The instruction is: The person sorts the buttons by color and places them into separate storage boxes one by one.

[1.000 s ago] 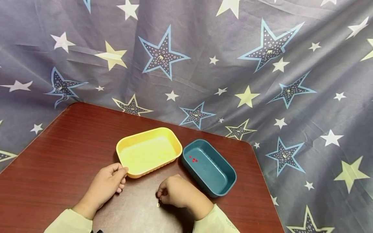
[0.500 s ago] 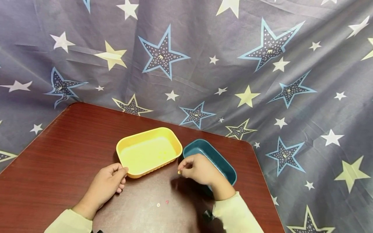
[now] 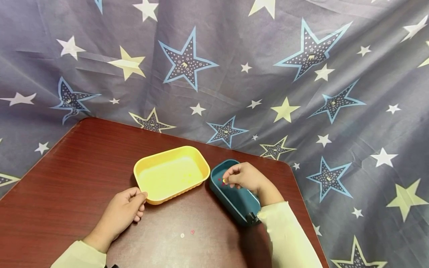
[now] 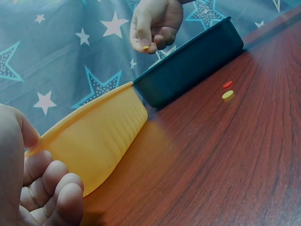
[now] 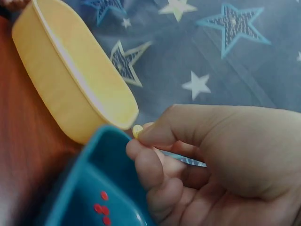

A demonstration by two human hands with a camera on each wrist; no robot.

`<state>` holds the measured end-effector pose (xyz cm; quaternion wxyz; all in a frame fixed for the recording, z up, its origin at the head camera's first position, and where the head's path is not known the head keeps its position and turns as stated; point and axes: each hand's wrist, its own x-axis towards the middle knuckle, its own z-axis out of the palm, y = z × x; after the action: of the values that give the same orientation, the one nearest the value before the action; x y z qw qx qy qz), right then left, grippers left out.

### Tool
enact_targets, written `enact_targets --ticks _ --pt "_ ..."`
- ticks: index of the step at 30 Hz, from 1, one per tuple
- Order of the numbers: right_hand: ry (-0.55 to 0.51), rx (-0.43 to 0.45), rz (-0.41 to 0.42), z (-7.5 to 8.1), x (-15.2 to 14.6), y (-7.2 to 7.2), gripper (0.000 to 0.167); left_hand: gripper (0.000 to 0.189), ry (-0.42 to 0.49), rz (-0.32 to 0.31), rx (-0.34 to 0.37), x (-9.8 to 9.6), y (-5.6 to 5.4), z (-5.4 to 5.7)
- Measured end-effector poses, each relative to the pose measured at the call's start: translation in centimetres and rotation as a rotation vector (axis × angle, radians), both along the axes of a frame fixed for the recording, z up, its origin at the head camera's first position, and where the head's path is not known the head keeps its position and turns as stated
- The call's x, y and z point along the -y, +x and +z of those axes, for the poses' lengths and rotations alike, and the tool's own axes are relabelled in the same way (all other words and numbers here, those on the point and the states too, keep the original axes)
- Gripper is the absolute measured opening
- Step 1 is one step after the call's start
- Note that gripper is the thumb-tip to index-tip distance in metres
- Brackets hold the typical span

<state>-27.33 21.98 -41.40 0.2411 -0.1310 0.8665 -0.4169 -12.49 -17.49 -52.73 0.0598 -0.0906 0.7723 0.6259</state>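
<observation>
My right hand point(image 3: 247, 178) pinches a small yellow disc point(image 5: 137, 131) between thumb and fingertips. It hangs above the far left end of the dark teal tray point(image 3: 242, 201). Several small red discs point(image 5: 104, 210) lie on that tray's floor. With thumb and curled fingers, my left hand point(image 3: 122, 210) grips the near left corner of the yellow tray point(image 3: 164, 180). Some small yellow pieces point(image 3: 187, 176) show faintly inside it. On the table nearer to me, a yellow disc point(image 4: 227, 94) lies beside a red disc point(image 4: 228, 84).
Both trays stand close together on a reddish-brown wooden table point(image 3: 97, 156), the teal one at the right. A grey curtain point(image 3: 234, 93) with stars hangs behind the table and along its right side.
My right hand has picked up a yellow disc from the table and carried it up and right, over the teal tray. The left hand has stayed on the yellow tray's corner.
</observation>
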Motion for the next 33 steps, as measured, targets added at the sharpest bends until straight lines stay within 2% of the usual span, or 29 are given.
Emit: enact_targets --ticks 8,16,22,33 --pt "-0.035 0.084 -0.082 -0.9 -1.4 -2.2 0.012 0.036 0.009 0.006 -0.012 0.0 0.1 0.0" --pt "-0.023 0.113 -0.107 -1.2 -1.1 -3.2 0.015 0.037 0.021 0.007 -0.016 0.0 0.1 0.2" --pt "-0.012 0.122 -0.111 -0.7 -0.1 -3.6 0.013 0.037 0.021 0.006 -0.015 0.0 0.2 0.3" --pt "0.023 0.102 -0.068 0.8 3.2 -3.8 0.018 0.038 0.014 0.004 -0.006 0.0 0.1 0.3"
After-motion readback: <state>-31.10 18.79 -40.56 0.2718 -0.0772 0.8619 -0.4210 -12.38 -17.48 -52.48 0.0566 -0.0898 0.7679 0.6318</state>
